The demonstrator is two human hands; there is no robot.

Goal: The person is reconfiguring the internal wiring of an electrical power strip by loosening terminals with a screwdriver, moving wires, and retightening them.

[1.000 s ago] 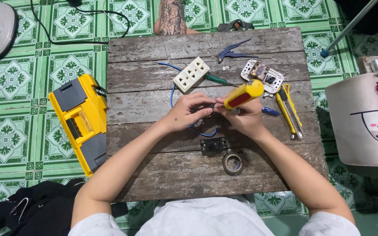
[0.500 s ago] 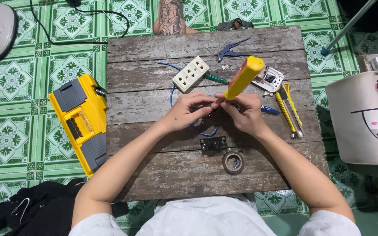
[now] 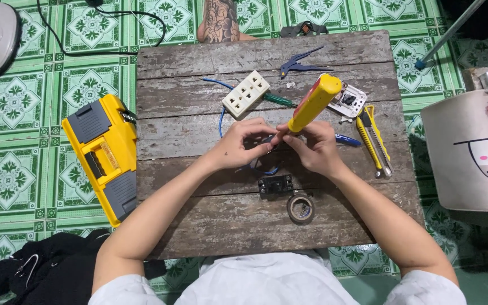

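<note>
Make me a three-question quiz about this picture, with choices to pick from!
1. Where is the roll of tape?
A. on the wooden table, near the person
B. on the green floor
C. inside the toolbox

2. What colour is the screwdriver handle?
A. blue
B. yellow with a red tip
C. black

3. How is the yellow toolbox lying?
A. lid wide open
B. upside down on the table
C. closed, on the floor

Answers: 1 A, the tape lies on the planks beside a small black part. 2 B, the handle in the right hand is yellow, red at the end. 3 C, its lid is down and it rests on the tiles left of the table.
</note>
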